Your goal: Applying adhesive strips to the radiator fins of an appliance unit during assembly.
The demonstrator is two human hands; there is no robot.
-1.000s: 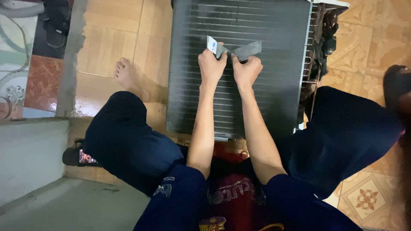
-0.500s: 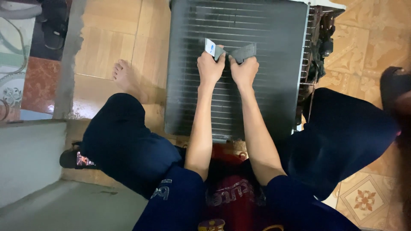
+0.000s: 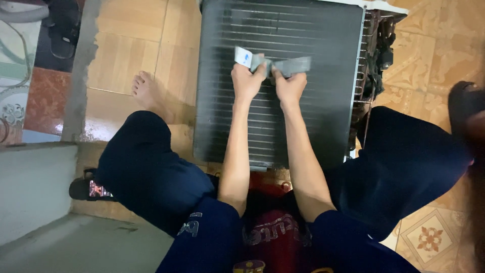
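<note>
A dark finned coil panel [image 3: 303, 30], like an air-conditioner condenser, lies flat on the floor between my knees. My left hand [image 3: 246, 80] and my right hand [image 3: 290, 87] sit side by side on its upper half. Both grip a flat grey strip [image 3: 295, 65] that has a white and blue end [image 3: 243, 55] sticking out past the left hand. The strip rests against the fins. My forearms run straight down toward my lap.
Copper pipes and black fittings [image 3: 376, 55] line the panel's right side. My bare left foot [image 3: 149, 93] rests on tan tiles [image 3: 126, 55]. A sandal [image 3: 88, 188] sits under my left leg, another dark sandal [image 3: 462, 106] at the right. A grey step [image 3: 35, 187] stands at lower left.
Both hands and the strip have slid a little up the panel, away from me. Their grip is unchanged.
</note>
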